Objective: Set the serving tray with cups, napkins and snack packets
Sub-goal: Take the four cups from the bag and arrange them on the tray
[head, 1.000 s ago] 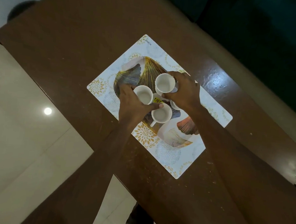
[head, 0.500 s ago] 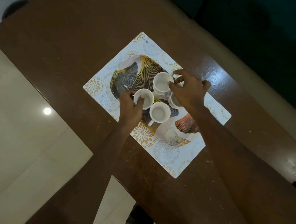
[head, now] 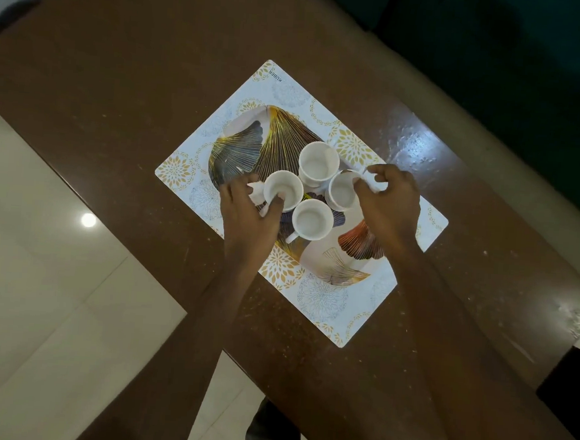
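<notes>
Several white cups stand clustered on an oval serving tray (head: 246,141) with a gold and dark leaf pattern. My left hand (head: 248,213) grips the left cup (head: 282,193), thumb over its rim, with something white, crumpled like a napkin, beside my fingers. My right hand (head: 390,206) pinches the handle side of the right cup (head: 342,191). A far cup (head: 318,163) and a near cup (head: 312,219) stand untouched between my hands. A bit of yellow shows under the cups. No snack packets can be made out.
The tray lies on a white placemat (head: 324,301) with gold floral prints, set on a brown table (head: 119,87). The table's near edge runs diagonally, with pale floor tiles (head: 35,305) to the left. A dark seat lies beyond the far edge.
The cups have spread apart from a tight cluster. My left hand shifted to grip the left cup's rim, and my right hand moved from the far cup to the right cup.
</notes>
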